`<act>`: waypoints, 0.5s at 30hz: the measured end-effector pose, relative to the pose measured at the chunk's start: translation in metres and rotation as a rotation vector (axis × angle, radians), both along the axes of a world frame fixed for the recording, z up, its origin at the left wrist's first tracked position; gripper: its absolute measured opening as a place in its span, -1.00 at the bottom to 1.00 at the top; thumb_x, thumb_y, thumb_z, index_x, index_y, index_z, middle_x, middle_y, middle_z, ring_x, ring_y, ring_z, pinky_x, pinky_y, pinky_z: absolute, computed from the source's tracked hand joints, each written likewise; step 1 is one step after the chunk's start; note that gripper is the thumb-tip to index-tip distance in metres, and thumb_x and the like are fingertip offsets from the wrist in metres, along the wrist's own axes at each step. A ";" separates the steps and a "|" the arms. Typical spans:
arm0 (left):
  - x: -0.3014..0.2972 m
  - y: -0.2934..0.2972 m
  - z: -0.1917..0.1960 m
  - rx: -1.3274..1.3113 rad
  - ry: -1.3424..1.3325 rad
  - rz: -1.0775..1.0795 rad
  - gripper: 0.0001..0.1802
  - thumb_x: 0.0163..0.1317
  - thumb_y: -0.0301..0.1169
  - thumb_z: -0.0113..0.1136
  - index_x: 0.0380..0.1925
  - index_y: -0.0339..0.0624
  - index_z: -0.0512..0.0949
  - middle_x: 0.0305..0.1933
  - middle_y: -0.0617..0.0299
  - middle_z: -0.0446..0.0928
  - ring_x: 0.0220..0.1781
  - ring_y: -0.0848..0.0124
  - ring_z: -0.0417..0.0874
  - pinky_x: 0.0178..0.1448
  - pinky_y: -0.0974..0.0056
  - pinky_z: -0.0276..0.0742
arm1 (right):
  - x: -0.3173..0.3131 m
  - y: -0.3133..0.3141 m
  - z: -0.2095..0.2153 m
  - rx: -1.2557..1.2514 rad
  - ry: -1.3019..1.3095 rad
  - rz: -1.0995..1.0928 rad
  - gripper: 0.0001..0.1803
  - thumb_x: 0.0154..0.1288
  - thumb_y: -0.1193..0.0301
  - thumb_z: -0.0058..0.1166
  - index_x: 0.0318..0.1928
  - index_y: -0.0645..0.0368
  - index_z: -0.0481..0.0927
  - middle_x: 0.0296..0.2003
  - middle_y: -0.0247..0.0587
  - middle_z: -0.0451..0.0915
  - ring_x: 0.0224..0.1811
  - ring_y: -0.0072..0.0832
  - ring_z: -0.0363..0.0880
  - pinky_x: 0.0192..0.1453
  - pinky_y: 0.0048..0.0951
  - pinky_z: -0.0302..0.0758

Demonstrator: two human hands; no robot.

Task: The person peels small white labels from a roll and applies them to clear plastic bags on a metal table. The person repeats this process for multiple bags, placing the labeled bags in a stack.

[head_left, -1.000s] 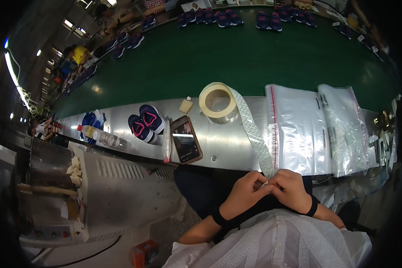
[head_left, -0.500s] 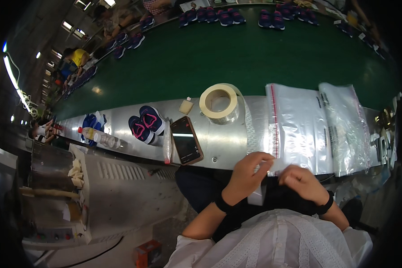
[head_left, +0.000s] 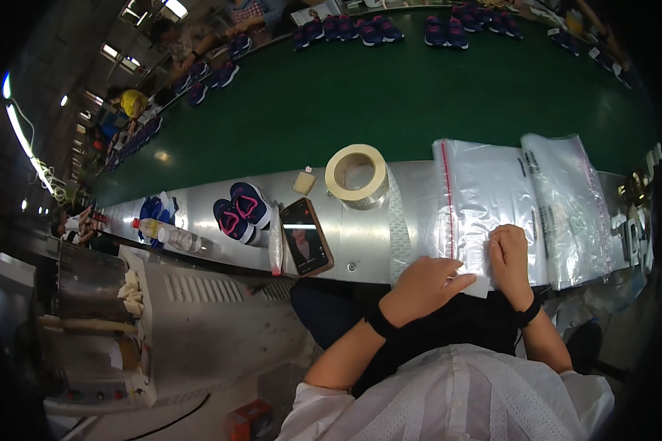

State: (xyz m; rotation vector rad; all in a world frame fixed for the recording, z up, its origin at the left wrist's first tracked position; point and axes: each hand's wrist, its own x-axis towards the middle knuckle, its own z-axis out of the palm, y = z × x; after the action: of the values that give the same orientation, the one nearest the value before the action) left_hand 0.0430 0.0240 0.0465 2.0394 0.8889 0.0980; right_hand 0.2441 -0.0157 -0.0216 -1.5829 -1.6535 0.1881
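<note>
A strip of clear stickers (head_left: pixel 397 228) runs from a cream-rimmed roll (head_left: pixel 381 192) down to my left hand (head_left: pixel 423 288). That hand is closed near the front edge of the metal ledge, its thumb at a small whitish piece (head_left: pixel 477 287) that looks like the strip's end. My right hand (head_left: pixel 512 259) rests over the front part of a stack of clear plastic bags (head_left: pixel 485 191) with a red line along one side. Its fingers are curled and pressed together; whatever is under them is hidden. A second pile of clear bags (head_left: pixel 570 213) lies to the right.
Left of the roll lie a phone (head_left: pixel 307 239), a beige block (head_left: pixel 304 182), a pair of navy-pink shoes (head_left: pixel 243 212) and a plastic bottle (head_left: pixel 168 234). Beyond the metal ledge is a green belt (head_left: pixel 294 110) with shoes along its far side. Other people sit across it.
My right hand has moved forward and up onto the bags, away from my left hand. My left hand has shifted slightly right. The hanging end of the strip has left its place below it.
</note>
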 end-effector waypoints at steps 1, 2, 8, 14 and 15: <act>0.005 0.001 0.006 -0.002 -0.105 0.131 -0.70 0.26 -0.25 0.05 -0.23 -0.30 0.55 -0.37 -0.04 0.57 -0.35 0.11 0.61 -0.24 0.22 0.45 | 0.001 -0.002 0.003 -0.016 0.052 0.027 -0.94 0.11 0.53 0.00 -0.43 0.28 0.47 -0.34 -0.09 0.48 -0.18 -0.18 0.39 -0.06 -0.23 0.29; 0.014 0.010 -0.005 -0.020 -0.291 0.124 -0.70 0.27 -0.25 0.04 -0.23 -0.29 0.54 -0.37 -0.03 0.55 -0.29 0.19 0.62 -0.21 0.26 0.45 | 0.002 -0.003 0.003 -0.017 0.062 0.043 -0.95 0.12 0.53 -0.01 -0.41 0.28 0.47 -0.33 -0.08 0.48 -0.19 -0.17 0.39 -0.07 -0.24 0.29; 0.076 0.062 -0.061 -1.298 -0.901 0.573 -0.67 0.37 -0.19 -0.13 -0.26 -0.29 0.37 -0.17 0.03 0.49 -0.05 0.19 0.57 0.07 0.13 0.47 | 0.008 -0.010 0.019 -0.225 0.670 0.049 -0.90 0.26 0.56 -0.12 -0.39 0.28 0.45 -0.35 -0.24 0.45 -0.23 -0.48 0.38 -0.07 -0.49 0.30; 0.091 0.063 -0.059 -1.011 -0.603 0.497 -0.73 0.32 -0.31 -0.16 -0.21 -0.33 0.38 -0.25 0.05 0.48 -0.14 0.17 0.64 -0.20 0.14 0.57 | 0.042 -0.019 0.049 -0.110 0.628 0.078 -0.81 0.35 0.45 -0.17 -0.42 0.22 0.42 -0.17 -0.25 0.41 -0.13 -0.54 0.33 0.01 -0.55 0.23; 0.099 0.062 -0.056 -0.838 -0.494 0.451 -0.72 0.32 -0.33 -0.17 -0.20 -0.35 0.39 -0.28 0.05 0.48 -0.18 0.19 0.66 -0.28 0.18 0.58 | 0.043 -0.016 0.055 -0.102 0.635 0.100 -0.81 0.35 0.45 -0.17 -0.42 0.22 0.43 -0.16 -0.25 0.41 -0.12 -0.54 0.33 0.01 -0.55 0.22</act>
State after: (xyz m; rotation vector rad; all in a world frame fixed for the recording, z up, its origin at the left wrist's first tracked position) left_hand 0.1421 0.0862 -0.0093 0.9582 0.8550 0.3865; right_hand 0.2872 -0.0320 0.0335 -1.3224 -1.2298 0.7541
